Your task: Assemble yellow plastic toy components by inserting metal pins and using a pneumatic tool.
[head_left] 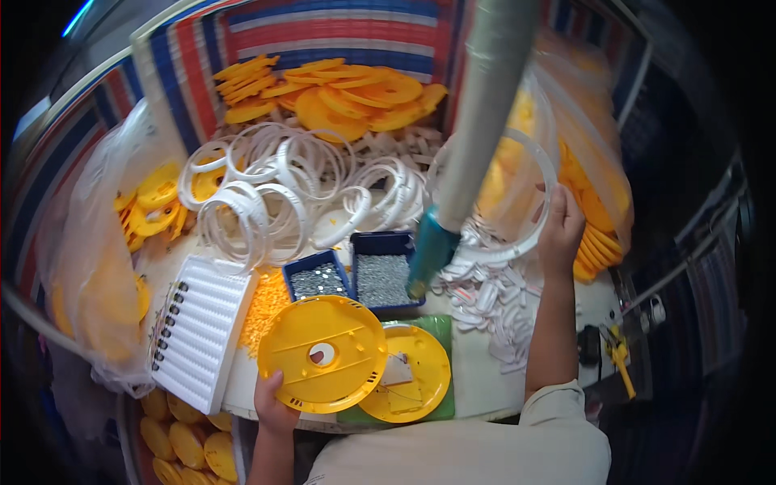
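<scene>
My left hand grips the lower left edge of a round yellow plastic cover with a hole in its middle. The cover is tilted and partly overlaps a second yellow round housing, which lies on a green mat. Inside that housing a small white block and thin wires show. Out to the right, my right hand is closed on the rim of a large white ring, held up above a heap of small white plastic parts. A hanging grey tube hides part of the ring.
The grey tube with a teal end hangs over the table. Blue trays hold small metal parts. Around them are orange pieces, a white ridged rack, white rings, yellow discs and plastic bags of yellow parts.
</scene>
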Demonstrator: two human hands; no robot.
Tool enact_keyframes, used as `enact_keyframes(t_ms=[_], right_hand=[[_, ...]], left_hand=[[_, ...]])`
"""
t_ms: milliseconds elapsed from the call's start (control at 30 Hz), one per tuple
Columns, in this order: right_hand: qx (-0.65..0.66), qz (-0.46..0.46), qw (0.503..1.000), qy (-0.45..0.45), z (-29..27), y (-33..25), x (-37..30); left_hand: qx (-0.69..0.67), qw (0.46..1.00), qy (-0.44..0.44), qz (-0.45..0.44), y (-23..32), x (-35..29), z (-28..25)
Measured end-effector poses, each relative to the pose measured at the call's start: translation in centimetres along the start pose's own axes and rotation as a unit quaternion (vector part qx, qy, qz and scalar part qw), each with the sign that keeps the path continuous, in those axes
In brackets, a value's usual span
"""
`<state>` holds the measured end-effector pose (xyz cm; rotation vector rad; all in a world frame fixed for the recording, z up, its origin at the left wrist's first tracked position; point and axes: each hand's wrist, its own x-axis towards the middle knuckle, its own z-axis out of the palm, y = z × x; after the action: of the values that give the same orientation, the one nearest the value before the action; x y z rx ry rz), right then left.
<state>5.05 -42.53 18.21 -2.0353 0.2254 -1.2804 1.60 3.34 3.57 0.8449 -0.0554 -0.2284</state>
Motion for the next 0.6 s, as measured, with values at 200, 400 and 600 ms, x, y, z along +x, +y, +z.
enact_keyframes(t_ms=[200,400,600], right_hand=[[0.113,0.238,0.964,0.03,-7.5,2.5,-9.0],[0.297,0.46,0.835,-0.063,-2.3,-0.8,-21.8],[0.216,0.37,0.849,-0.308,0.9,-6.1,-24.4]], left_hand=[[0.052,0.997,-0.054,0.002,-0.9,0.3,1.6],[0.157,0.985,-0.063,0.043,-5.3,-0.2,2.1],[0.165,0.985,-0.024,0.051,-4.5,-2.0,3.2]])
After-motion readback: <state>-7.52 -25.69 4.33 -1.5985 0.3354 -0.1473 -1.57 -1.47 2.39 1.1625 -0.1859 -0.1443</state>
